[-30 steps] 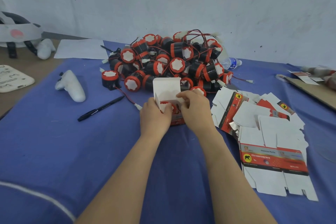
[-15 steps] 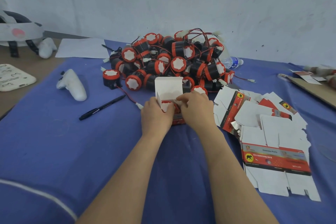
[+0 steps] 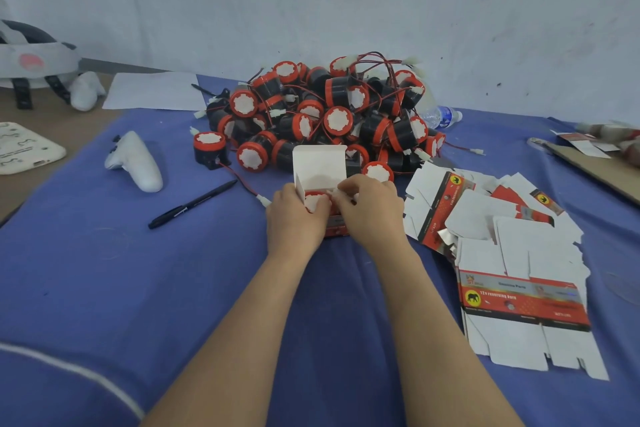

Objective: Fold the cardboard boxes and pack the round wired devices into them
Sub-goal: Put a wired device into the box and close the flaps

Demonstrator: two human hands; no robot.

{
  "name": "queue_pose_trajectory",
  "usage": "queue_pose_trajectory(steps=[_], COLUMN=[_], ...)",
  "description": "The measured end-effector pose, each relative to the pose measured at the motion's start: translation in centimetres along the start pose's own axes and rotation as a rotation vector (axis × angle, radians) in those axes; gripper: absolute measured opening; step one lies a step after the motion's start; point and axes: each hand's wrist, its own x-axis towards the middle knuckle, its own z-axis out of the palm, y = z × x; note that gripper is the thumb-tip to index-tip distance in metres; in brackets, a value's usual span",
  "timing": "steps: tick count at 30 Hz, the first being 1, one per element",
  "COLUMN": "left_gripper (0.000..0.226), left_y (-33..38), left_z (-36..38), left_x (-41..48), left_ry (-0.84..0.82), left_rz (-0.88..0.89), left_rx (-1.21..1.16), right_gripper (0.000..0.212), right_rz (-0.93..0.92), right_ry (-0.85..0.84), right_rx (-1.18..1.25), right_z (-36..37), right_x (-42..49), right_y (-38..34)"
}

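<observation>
The blue cloth-covered table [image 3: 173, 288] is carrying a heap of black-and-red round wired devices [image 3: 322, 114], with flat printed cardboard blanks [image 3: 502, 253] lying to the heap's front right. Just in front of the heap, a small white-lined cardboard box [image 3: 319, 163] is standing with its lid up. The left hand [image 3: 294, 222] is gripping the box's side with curled fingers. The right hand [image 3: 372, 211] is pinching at the box's mouth, seating one red-capped device [image 3: 314, 200] inside. The packing step is probably ending; the next move calls for folding the flaps and lid shut.

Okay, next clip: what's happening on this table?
A person is packing one round wired device into a small cardboard box on the blue-covered table. The left hand grips the box's left side; the right hand has its fingers curled over the open top, at a flap or the wire, I cannot tell which. The device sits inside, red-and-white cap showing, and the lid flap stands up, not yet closed. More devices are piled behind; flat unfolded boxes lie to the right.
</observation>
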Motion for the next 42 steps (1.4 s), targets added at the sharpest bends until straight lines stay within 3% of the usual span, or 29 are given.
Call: queue_pose_trajectory(steps=[6,14,18,20,26,30,33,36,40,42], left_gripper=[0.036,0.031,0.031,0.034,0.034,0.037,0.041,0.046,0.041,0.038], left_y=[0.0,0.1,0.2,0.3,0.3,0.4,0.4,0.4,0.3,0.3], left_z=[-0.1,-0.1,0.0,-0.1,-0.2,-0.1,-0.1,-0.2,-0.3,-0.3], left_x=[0.0,-0.1,-0.2,-0.2,-0.1,-0.2,-0.2,-0.2,-0.2,-0.3], left_ry=[0.001,0.005,0.002,-0.004,-0.019,-0.013,0.006,0.036,0.063,0.073], left_rz=[0.009,0.012,0.004,-0.006,-0.005,-0.006,-0.009,-0.027,-0.007,0.018], left_rx=[0.005,0.024,0.025,0.030,0.048,0.060,0.099,0.209,0.204,0.159], right_gripper=[0.029,0.031,0.023,0.013,0.012,0.024,0.019,0.032,0.022,0.023], right_rz=[0.017,0.011,0.037,0.058,0.188,0.151,0.136,0.133,0.056,0.068], right_ry=[-0.024,-0.253,-0.324,-0.307,-0.187,-0.250,-0.313,-0.285,-0.210,-0.168], right_rx=[-0.051,-0.121,0.064,0.123,0.203,0.073,0.023,0.097,-0.072,-0.035], right_z=[-0.2,-1.2,-2.1,-2.1,-1.2,-1.1,-1.2,-1.3,-0.8,-0.6], right_x=[-0.1,0.3,0.3,0.2,0.4,0.7,1.1,0.7,0.0,-0.3], right_y=[-0.2,0.7,1.0,0.8,-0.1,-0.4,0.0,0.4,0.0,-0.3])
